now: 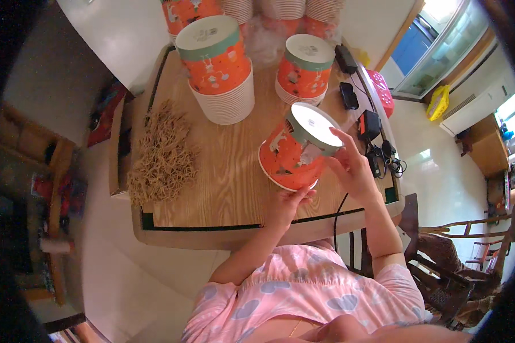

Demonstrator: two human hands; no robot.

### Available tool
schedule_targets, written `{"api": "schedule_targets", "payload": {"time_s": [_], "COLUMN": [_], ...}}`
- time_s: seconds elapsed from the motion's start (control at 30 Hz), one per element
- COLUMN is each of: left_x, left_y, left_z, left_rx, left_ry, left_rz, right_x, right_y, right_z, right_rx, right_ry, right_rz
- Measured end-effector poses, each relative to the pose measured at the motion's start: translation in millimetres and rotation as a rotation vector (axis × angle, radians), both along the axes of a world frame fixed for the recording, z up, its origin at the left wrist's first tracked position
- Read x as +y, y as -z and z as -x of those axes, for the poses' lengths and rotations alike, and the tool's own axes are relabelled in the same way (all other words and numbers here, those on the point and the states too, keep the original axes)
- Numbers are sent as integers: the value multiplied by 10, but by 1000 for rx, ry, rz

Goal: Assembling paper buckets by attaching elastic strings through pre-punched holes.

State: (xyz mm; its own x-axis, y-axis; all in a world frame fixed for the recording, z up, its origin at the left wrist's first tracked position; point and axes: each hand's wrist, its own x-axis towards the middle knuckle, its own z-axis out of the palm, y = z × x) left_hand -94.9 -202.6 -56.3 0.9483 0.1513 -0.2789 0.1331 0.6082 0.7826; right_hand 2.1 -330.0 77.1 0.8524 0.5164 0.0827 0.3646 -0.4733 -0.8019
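Note:
An orange paper bucket [294,154] with a green band and a pale base is tilted, base up, above the near right of the table. My right hand [353,171] grips it by the base edge, thumb and fingers on the green band. At the lower rim, the curled fingers of my left hand [290,204] hold the bucket from the near side. Farther off stand two upside-down stacks of similar buckets: a taller stack [220,94] to the left and a shorter stack [304,71] straight behind. Whether one or more buckets are in my hands cannot be told.
A heap of tan, stringy strands [166,154] lies on the left of the wooden table [229,183]. More bucket stacks [280,10] line the back. Along the right edge are black power adapters [369,124] with cables and a pink basket [380,91]. Wooden chairs [452,251] stand at the right.

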Motion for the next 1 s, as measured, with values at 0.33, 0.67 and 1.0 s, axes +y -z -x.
{"api": "schedule_targets", "payload": {"time_s": [0.33,0.67,1.0], "left_x": [-78,354,702], "left_y": [101,81,334], "left_z": [-196,-816,-1853], "left_rx": [-211,-331,-369], "left_ry": [-52,-165,-275], "left_rz": [-451,-1169,-1522], "right_x": [-209,-269,365], "right_y": [-66,-1065,-743], "right_z": [-121,-1334,-2168], "right_rx": [110,-445,-585], "right_ry": [7,-64,10], "right_rz": [-230,-198,-68]}}
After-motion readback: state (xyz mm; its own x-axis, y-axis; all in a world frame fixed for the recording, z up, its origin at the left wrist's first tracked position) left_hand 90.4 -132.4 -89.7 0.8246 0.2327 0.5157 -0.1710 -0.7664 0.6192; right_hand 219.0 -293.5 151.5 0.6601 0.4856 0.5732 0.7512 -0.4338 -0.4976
